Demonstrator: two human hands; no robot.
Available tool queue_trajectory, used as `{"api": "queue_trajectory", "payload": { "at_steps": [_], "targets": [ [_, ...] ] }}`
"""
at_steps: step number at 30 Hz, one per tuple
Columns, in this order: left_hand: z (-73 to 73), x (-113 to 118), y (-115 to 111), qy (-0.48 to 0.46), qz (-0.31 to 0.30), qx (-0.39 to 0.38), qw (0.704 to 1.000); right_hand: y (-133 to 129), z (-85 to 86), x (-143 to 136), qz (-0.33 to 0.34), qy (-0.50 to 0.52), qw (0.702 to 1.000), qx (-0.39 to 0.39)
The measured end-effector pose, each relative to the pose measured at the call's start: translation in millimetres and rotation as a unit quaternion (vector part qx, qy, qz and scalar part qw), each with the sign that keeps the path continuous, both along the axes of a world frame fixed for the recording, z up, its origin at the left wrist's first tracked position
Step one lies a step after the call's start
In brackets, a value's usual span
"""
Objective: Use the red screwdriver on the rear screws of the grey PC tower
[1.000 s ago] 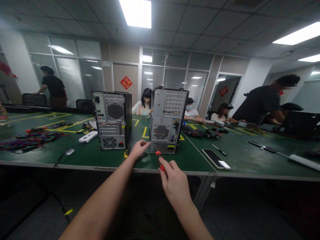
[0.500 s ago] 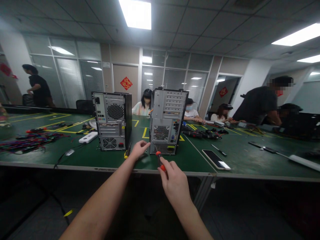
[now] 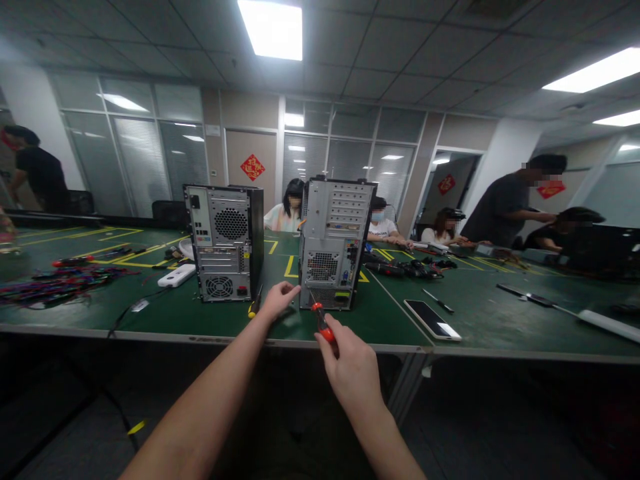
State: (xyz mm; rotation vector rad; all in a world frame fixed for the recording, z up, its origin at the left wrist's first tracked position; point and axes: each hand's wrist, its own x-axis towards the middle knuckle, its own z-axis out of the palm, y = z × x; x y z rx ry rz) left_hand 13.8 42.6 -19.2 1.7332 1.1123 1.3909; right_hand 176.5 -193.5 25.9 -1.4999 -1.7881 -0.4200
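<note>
Red-and-black screwdriver at the rear of the right computer tower

Far left: one tangle of thin coloured wires, lying on the green table. Next, one white plastic box, with a dark cord near it. Then one left computer tower, upright, rear panel facing the wearer. Near its lower right corner, one yellow-and-black screwdriver.

Item, left hand: reaching over the table to the lower left edge of the right computer tower, thumb and forefinger close together; whether they pinch anything cannot be told.

Item, right computer tower: upright, rear panel likewise toward the wearer.

Item, red-and-black screwdriver: aslant before that panel, shaft pointed at its lower part; contact of the tip too small to tell.

Item, right hand: fingers closed around the screwdriver's handle.

To the right: one heap of black cables, one phone lying flat, and one slim pen-like tool just beyond it.
</note>
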Motion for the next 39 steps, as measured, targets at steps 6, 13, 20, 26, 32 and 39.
{"api": "queue_trajectory", "payload": {
  "at_steps": [6, 13, 20, 26, 32, 39],
  "targets": [
    [-0.2, -0.4, 0.4, 0.0, 0.001, 0.005, 1.0, -3.2, 1.7, -1.0, 0.014, -0.026, 1.0, -0.007],
    [1.1, -1.8, -2.0, 0.02, 0.005, 0.003, 1.0, 3.4, -2.6, -1.6, -0.02, 0.057, 0.998, -0.021],
    [2.5, -0.5, -2.7, 0.014, 0.003, 0.011, 1.0, -3.4, 0.5, -0.1, 0.009, -0.046, 0.999, -0.017],
    [3.9, -0.8, -3.9, 0.013, 0.005, 0.005, 1.0, 0.1, -0.4, -0.8, -0.009, 0.017, 1.0, -0.023],
    [6.3, -0.5, -6.2, 0.014, 0.003, -0.003, 1.0, 0.4, 1.0, -0.5, -0.006, 0.018, 0.999, -0.026],
    [4.1, -0.9, -4.2, 0.011, 0.002, 0.002, 1.0, -4.4, 3.4, 0.7, 0.01, -0.014, 1.0, -0.022]
  ]
}}
